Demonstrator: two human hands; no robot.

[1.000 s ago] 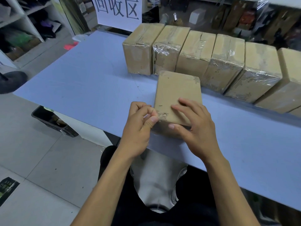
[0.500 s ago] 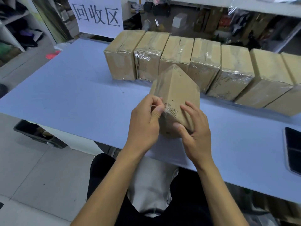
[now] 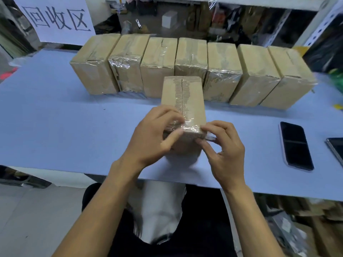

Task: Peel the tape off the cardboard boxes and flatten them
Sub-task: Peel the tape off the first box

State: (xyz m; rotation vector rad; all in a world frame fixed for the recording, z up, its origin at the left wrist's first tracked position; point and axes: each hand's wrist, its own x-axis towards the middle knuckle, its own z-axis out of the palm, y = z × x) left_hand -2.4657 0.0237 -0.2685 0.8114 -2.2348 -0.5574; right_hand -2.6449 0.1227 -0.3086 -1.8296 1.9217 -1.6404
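— Seven taped boxes (image 3: 191, 69) stand side by side in a row along the far part of the tabletop (image 3: 55, 115), is that right?

— Yes, each wrapped in clear film or tape. An eighth, the cardboard box (image 3: 183, 101) being worked on, sits in front of the row, nearer the person, its top seam showing torn corrugation.

— And the hands?

— The left hand (image 3: 154, 138) grips the near left end of the cardboard box, fingers curled over the top edge and thumb on the front face. The right hand (image 3: 224, 151) pinches a crinkled strip of clear tape (image 3: 193, 127) at the near right corner, where a loose bit sticks out.

— What is the surface like?

— A pale blue sheet, matte. To the right lies a dark phone (image 3: 296, 145), face up, and a second dark device (image 3: 336, 149) is cut off by the frame edge.

— The room?

— A white sign (image 3: 55, 19) with three handwritten characters stands behind the table's far left corner. Beyond are cluttered shelves (image 3: 232, 17) with bags and a small white box (image 3: 168, 19). The floor (image 3: 33, 219) at lower left is grey tile. The person sits in dark trousers and a light shirt.
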